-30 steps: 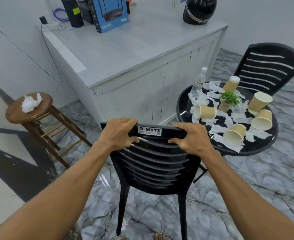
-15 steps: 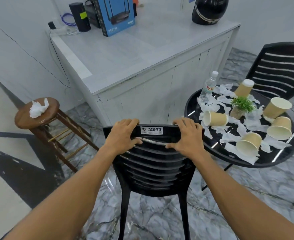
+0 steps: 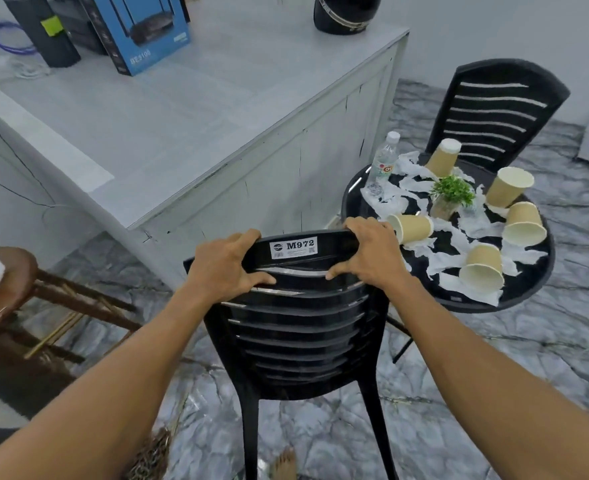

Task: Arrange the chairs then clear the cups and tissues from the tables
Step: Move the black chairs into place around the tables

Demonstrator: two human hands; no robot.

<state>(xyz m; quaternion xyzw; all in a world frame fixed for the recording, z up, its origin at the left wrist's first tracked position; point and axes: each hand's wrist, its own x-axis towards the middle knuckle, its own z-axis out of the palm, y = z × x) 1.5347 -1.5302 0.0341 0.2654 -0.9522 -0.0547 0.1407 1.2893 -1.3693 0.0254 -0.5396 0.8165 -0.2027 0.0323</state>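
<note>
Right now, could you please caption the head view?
Left hand and right hand grip a black chair beside the littered table.

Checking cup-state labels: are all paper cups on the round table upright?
No, the cup nearest the right hand lies on its side on the round table.

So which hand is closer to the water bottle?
Right. The right hand grips the black chair by its top rail, just in front of the water bottle; the left hand grips the same rail farther left, away from it.

Café-like room: counter (image 3: pixel 216 116), round table (image 3: pixel 528 293)
</note>
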